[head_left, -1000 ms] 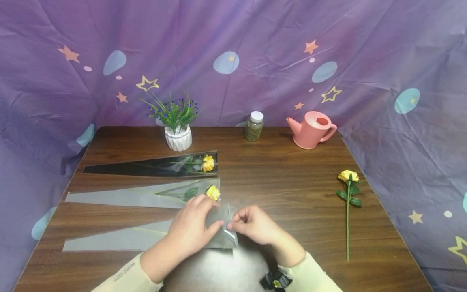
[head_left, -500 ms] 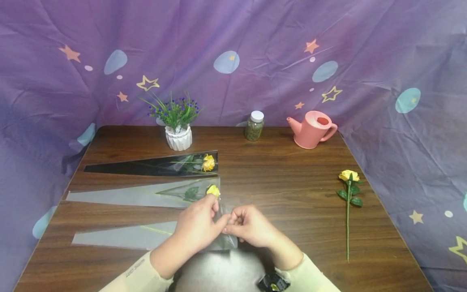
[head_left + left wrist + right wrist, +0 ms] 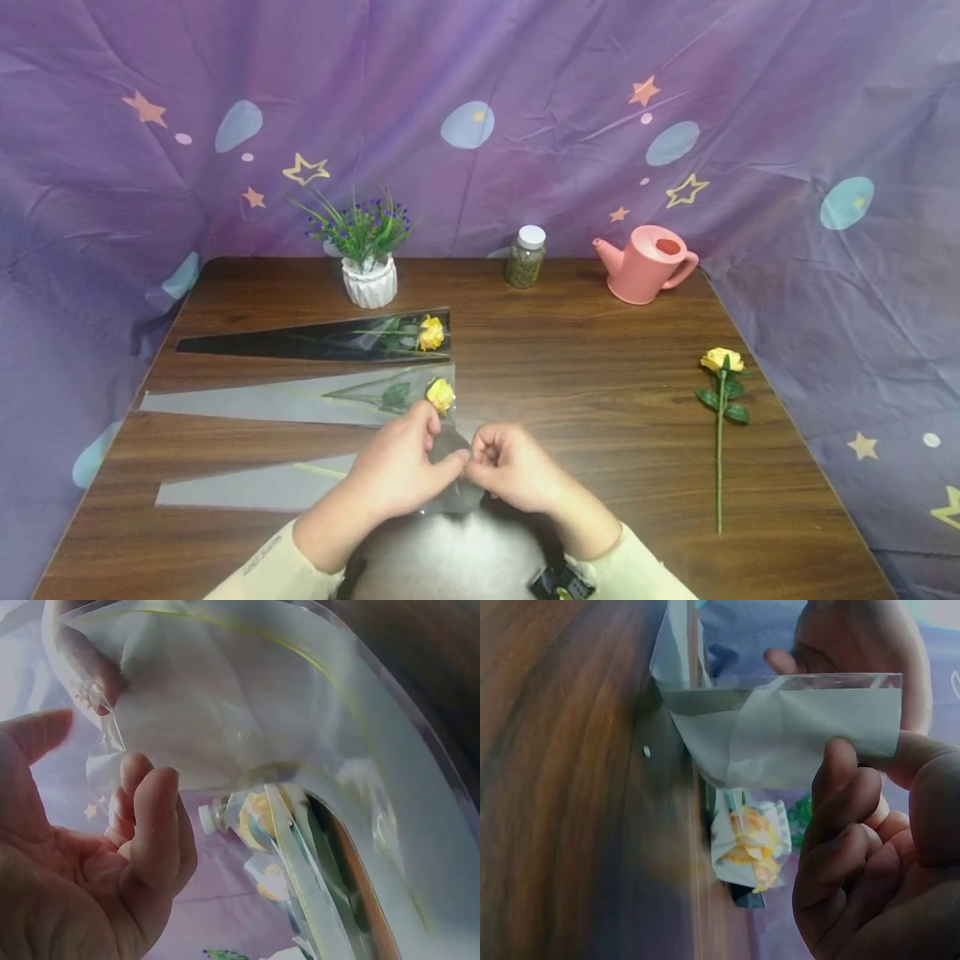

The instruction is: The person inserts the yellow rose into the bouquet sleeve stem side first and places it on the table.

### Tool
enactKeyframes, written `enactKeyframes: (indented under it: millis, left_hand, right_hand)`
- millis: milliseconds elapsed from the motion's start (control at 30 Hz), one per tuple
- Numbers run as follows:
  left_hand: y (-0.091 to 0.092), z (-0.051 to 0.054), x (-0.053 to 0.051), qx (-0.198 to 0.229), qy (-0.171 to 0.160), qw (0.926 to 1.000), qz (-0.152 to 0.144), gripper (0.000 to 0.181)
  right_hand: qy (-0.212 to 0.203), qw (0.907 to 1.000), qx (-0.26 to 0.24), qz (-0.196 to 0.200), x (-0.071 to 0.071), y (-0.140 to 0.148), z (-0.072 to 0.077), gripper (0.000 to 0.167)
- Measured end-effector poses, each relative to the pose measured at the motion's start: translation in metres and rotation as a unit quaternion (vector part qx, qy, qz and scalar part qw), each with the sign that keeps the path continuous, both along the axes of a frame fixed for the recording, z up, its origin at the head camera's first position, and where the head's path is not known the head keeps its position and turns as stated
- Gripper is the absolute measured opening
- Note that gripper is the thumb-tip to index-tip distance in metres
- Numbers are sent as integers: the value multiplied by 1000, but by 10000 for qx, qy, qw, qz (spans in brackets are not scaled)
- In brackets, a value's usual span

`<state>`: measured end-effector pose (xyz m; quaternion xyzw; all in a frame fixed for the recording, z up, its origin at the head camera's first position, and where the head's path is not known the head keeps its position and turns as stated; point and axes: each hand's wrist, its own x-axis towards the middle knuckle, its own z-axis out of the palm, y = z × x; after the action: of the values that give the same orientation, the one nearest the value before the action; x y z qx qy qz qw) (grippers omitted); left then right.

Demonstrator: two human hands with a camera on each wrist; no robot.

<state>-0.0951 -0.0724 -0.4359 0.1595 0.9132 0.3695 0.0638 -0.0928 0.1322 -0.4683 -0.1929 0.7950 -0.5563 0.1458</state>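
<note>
A tapered flower sleeve (image 3: 240, 492), clear film over a whitish-grey back, lies nearest the person with its wide end lifted. My right hand (image 3: 517, 467) pinches that end's edge between thumb and fingers; the right wrist view shows the sleeve (image 3: 765, 735) bent up from the table. My left hand (image 3: 397, 467) is over the wide end, its thumb close to the right fingertips. In the left wrist view the left hand's (image 3: 97, 862) thumb stands apart from its loosely bent fingers, beside the sleeve's film (image 3: 217, 697). Part of the sleeve is hidden beneath the left hand.
Beyond lie a grey sleeve (image 3: 262, 402) and a black sleeve (image 3: 277, 342), each holding a yellow rose. A loose yellow rose (image 3: 720, 417) lies at the right. A potted plant (image 3: 367, 258), lidded jar (image 3: 527, 258) and pink watering can (image 3: 641, 267) line the back.
The nearest sleeve has slid slightly right and its wide end has come up off the table. The left thumb has moved right, close to the right fingertips.
</note>
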Motion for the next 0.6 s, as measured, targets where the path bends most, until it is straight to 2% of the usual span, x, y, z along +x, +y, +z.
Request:
enactKeyframes:
  millis: [67,167,300,467,600]
  left_hand:
    - [1,-1,-1,-31,29,10000,22,41]
    - [3,-3,-3,-111,75,9999,93,33]
    - [6,-2,-5,-278,240,9991,231,23]
    - [8,1,-7,-401,359,9981,299,28]
    - [8,1,-8,-458,392,9975,362,25]
  right_hand:
    - [-7,9999,-90,113,1,-1,0,20]
    - [-34,9997,-91,241,2,-2,0,22]
    - [18,9999,46,127,2,-2,-1,26]
    - [52,10000,-27,75,2,-2,-3,27]
    - [52,9999,-80,71,1,-3,-3,27]
